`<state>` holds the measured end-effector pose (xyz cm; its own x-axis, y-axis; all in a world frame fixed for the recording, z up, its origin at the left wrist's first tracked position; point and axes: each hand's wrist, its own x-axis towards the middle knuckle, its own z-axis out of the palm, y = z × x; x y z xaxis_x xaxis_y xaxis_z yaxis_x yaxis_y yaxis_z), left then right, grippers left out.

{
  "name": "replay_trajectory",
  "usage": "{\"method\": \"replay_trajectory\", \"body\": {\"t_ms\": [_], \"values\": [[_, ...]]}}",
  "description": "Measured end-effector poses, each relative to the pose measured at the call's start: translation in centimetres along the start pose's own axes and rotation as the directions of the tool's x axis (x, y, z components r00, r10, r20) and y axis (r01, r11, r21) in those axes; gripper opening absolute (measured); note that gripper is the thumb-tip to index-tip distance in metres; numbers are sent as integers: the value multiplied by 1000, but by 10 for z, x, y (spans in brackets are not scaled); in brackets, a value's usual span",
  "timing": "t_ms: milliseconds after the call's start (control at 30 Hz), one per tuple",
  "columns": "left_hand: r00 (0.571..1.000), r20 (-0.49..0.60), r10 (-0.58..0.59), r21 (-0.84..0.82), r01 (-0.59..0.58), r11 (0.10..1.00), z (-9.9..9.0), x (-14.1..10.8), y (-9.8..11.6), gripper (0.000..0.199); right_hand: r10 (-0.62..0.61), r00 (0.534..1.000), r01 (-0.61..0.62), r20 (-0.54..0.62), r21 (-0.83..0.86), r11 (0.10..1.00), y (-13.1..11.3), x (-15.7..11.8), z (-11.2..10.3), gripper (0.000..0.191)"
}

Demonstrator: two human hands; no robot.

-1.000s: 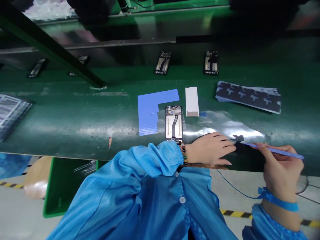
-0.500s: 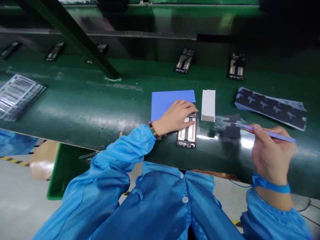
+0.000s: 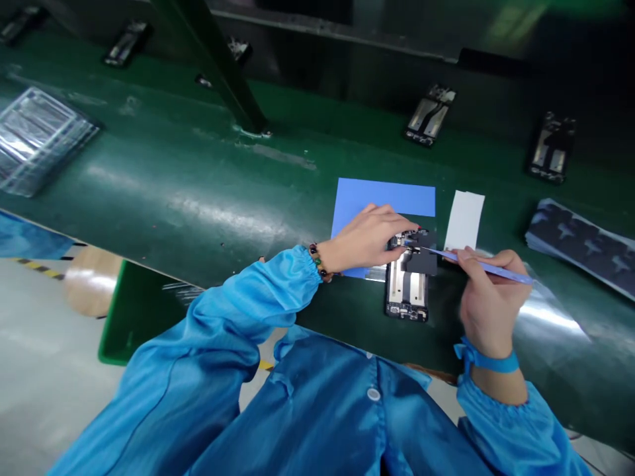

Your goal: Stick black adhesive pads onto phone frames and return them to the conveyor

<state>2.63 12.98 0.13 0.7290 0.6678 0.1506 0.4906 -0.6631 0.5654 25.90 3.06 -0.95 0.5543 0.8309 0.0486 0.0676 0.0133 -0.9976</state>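
An opened phone body (image 3: 407,291) lies on the green bench near its front edge, circuit parts facing up. My left hand (image 3: 366,237) grips its upper end, the thumb along the left edge and the fingers over the top. My right hand (image 3: 491,301) pinches a pair of violet tweezers (image 3: 501,271), pointing left. At their tips a thin black sheet piece (image 3: 423,260) lies over the phone's upper half and juts past its right edge. Whether it is stuck down I cannot tell. A blue sheet (image 3: 387,195) lies partly under my left hand.
Right of the phone is a white paper strip (image 3: 464,221); beyond it sits a stack of black die-cut sheets (image 3: 580,241). More phone bodies (image 3: 430,116) lie along the back. A green post (image 3: 223,73) rises from the bench (image 3: 198,178). Clear plastic trays (image 3: 40,142) are stacked at left.
My right hand has moved left with the tweezers, bringing the black piece from the clear sheet onto the phone. My left hand still holds the phone. The whole view has shifted and tilted.
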Motion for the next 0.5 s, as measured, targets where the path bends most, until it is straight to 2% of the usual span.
{"method": "replay_trajectory", "body": {"t_ms": [133, 300, 500], "values": [[1000, -1, 24, 18, -24, 1000, 0, -1, -1, 43, -39, 998, 40, -45, 16, 999, -4, -3, 4, 41], [991, 22, 130, 128, -132, 983, 2, -1, -3, 38, -95, 971, 117, -219, 93, 989, -4, 6, -4, 41], [984, 35, 174, 217, -177, 960, 5, -2, -3, 42, -68, 974, 84, -218, 66, 994, -3, 9, -9, 42]]}}
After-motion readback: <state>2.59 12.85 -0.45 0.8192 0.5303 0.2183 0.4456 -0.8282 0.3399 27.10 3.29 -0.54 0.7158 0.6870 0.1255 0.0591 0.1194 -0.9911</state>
